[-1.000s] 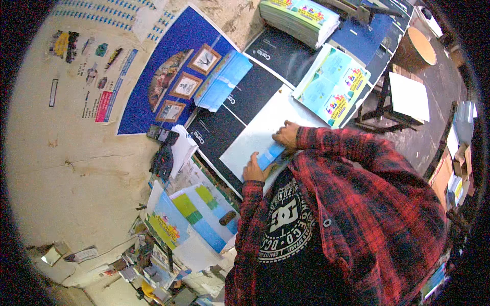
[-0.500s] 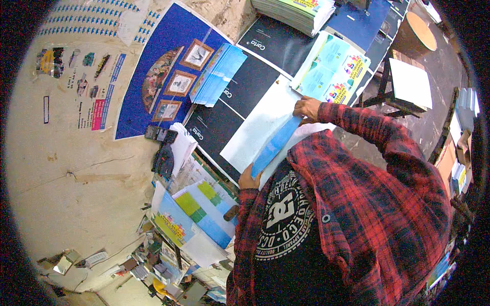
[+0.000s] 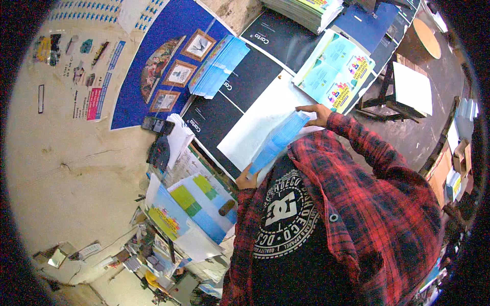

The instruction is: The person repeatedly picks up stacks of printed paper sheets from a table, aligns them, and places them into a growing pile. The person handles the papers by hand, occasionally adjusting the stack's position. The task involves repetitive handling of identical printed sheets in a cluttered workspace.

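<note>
2 hands on 1 stack of blue sheets, over the white sheet.

Left hand closes around the near, lower end of the blue stack; right hand grips the far, upper end, fingers curled over its edge. Stack sits tilted between them, just above a large white sheet on the black-covered table. A second fanned blue pile lies far left. Colourful leaflets rest just beyond the right hand. A dark phone lies left, against the blue poster.
</note>
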Demonstrator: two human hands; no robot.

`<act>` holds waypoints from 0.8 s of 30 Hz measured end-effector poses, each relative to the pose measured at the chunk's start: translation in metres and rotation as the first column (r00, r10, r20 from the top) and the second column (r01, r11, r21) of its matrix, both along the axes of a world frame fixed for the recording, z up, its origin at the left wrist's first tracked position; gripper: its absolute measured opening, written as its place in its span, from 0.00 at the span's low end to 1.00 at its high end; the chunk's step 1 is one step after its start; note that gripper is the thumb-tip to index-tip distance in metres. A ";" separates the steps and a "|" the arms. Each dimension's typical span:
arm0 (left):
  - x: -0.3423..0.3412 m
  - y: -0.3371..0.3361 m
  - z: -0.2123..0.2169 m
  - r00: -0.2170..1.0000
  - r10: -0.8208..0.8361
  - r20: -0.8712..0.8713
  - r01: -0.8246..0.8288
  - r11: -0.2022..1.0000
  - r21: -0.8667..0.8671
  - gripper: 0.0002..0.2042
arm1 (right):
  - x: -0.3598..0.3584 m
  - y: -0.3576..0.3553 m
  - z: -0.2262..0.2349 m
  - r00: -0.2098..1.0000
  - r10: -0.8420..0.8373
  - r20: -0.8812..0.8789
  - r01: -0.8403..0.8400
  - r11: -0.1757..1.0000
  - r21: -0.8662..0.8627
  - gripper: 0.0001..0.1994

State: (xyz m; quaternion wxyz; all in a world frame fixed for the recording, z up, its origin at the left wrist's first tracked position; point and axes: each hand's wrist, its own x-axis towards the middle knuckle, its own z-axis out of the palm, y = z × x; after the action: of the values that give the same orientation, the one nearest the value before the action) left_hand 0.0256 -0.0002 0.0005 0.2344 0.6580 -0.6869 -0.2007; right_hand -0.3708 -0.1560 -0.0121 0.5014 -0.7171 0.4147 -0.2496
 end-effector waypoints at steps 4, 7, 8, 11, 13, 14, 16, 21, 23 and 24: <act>-0.004 0.021 -0.065 0.901 0.134 -0.412 -0.155 0.988 -0.016 0.41 | 0.023 0.012 -0.003 0.982 -0.042 0.182 0.011 0.985 0.171 0.44; -0.007 0.017 -0.072 0.810 0.198 -0.552 -0.165 0.980 0.109 0.44 | 0.040 0.024 0.015 0.984 -0.167 -0.062 0.168 0.986 0.007 0.43; -0.006 0.018 -0.071 0.753 0.252 -0.608 -0.180 0.967 0.179 0.45 | 0.035 0.021 0.007 0.989 -0.147 -0.002 0.147 0.989 0.031 0.43; -0.019 0.006 -0.050 0.826 0.290 -0.483 -0.237 0.957 0.169 0.44 | 0.032 0.009 -0.010 0.992 -0.121 0.030 0.116 0.983 0.142 0.40; -0.029 0.003 -0.039 0.876 0.364 -0.315 -0.352 0.931 0.096 0.43 | 0.033 0.008 0.003 0.986 -0.165 -0.005 0.164 0.981 0.107 0.41; -0.029 0.003 -0.035 0.846 0.359 -0.394 -0.348 0.932 0.103 0.45 | 0.033 0.010 0.001 0.985 -0.163 0.052 0.159 0.985 0.071 0.41; -0.024 0.007 -0.058 0.832 0.235 -0.503 -0.279 0.960 -0.014 0.47 | 0.033 0.007 0.003 0.992 -0.126 -0.019 0.127 0.990 0.064 0.42; -0.031 0.002 -0.039 0.811 0.331 -0.483 -0.311 0.942 0.125 0.48 | 0.025 -0.007 -0.005 1.000 0.004 0.019 0.001 0.954 -0.300 0.43; -0.033 -0.007 0.002 0.800 0.385 -0.461 -0.274 0.917 0.290 0.46 | 0.026 -0.018 0.022 0.972 0.073 -0.225 -0.109 0.983 -0.151 0.39; -0.024 -0.008 0.000 0.851 0.365 -0.378 -0.279 0.923 0.265 0.43 | 0.029 -0.024 0.038 0.912 0.102 -0.397 -0.185 0.967 -0.176 0.38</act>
State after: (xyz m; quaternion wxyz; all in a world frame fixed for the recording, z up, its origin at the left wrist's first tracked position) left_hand 0.0019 -0.0081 0.0004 0.3396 0.7256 -0.4757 -0.3632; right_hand -0.3416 -0.1802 0.0260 0.3490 -0.8296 0.4221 -0.1087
